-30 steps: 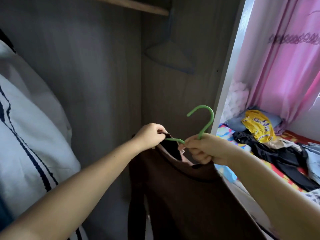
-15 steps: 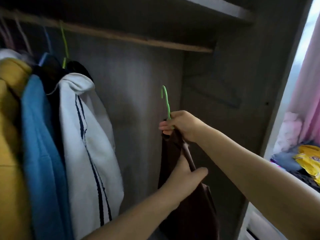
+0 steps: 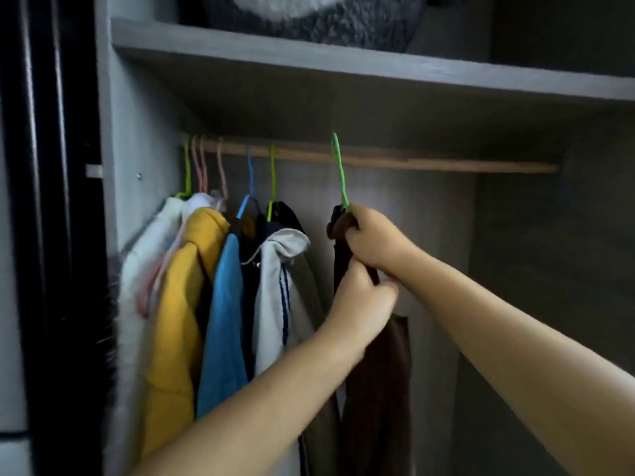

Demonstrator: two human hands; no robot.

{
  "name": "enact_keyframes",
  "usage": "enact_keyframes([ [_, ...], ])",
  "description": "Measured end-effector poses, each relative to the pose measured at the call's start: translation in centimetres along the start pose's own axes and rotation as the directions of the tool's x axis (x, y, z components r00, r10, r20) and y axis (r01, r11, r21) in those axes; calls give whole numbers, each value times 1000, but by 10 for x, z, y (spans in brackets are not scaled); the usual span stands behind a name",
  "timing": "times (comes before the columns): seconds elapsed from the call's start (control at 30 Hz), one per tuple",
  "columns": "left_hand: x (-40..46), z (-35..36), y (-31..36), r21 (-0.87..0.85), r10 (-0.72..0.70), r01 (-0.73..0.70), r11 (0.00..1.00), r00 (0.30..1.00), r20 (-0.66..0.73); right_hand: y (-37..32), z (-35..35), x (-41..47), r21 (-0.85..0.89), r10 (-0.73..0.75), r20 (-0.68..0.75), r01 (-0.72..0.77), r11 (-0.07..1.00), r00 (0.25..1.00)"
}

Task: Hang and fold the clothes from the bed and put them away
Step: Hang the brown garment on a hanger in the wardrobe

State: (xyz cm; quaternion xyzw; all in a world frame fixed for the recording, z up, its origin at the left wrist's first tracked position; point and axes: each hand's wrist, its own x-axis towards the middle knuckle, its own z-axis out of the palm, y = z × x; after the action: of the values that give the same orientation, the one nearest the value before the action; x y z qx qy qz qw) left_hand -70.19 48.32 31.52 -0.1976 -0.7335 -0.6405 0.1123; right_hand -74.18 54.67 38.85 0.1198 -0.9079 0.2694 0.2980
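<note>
Dim grey wardrobe point(image 3: 515, 269) with a shelf point(image 3: 343, 67) above a wooden rail point(image 3: 446, 163).

Hung clothes point(image 3: 220, 286) crowd the rail's point(image 3: 446, 163) left end; its right stretch looks bare, seemingly passable.

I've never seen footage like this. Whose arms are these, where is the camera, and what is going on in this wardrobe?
No machine here: a person wears a camera on the head, so you look down their own two arms. The right hand grips the top of a brown garment where it sits on a green hanger, whose hook is up at the wooden rail. Whether it is hooked over the rail is hard to tell. The left hand grips the same garment lower down. To the left, other clothes already hang on the rail: a white striped top, a blue one and a yellow one. Something grey and fluffy lies on the shelf above.
</note>
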Motion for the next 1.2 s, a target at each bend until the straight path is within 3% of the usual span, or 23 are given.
enact_keyframes([
  [0.17, 42, -28, 17, 69, -28, 28, 997, 1000, 5, -25, 9, 72, 29, 10, -2, -9, 1000, 1000],
  [0.43, 32, -48, -36, 102, -51, 56, 993, 997, -54, -10, 82, 93, -156, 86, 129, -65, 986, 988],
  [0.63, 23, -46, -40, 187, 74, -62, 980, 996, -57, 6, 70, 78, -2, 71, 111, -71, 997, 991],
  [0.73, 11, -38, -37, 384, 277, -219, 897, 955, -102, 33, 55, 53, 39, 96, 8, -96, 995, 995],
  [0.83, -5, -15, -30, 437, 573, -477, 763, 812, -115, 64, 31, 17, -8, 111, -93, -112, 994, 989],
  [0.9, -14, 10, -27, 417, 668, -580, 700, 739, -92, 88, 8, -19, -66, 158, -132, -168, 984, 979],
  [1.07, -41, 99, -27, 203, 571, -578, 790, 815, 96, 164, -56, -136, -224, 293, -175, -328, 918, 940],
  [1.2, -89, 191, -42, 66, 517, -558, 827, 802, 300, 223, -103, -260, -284, 487, -224, -535, 796, 844],
])
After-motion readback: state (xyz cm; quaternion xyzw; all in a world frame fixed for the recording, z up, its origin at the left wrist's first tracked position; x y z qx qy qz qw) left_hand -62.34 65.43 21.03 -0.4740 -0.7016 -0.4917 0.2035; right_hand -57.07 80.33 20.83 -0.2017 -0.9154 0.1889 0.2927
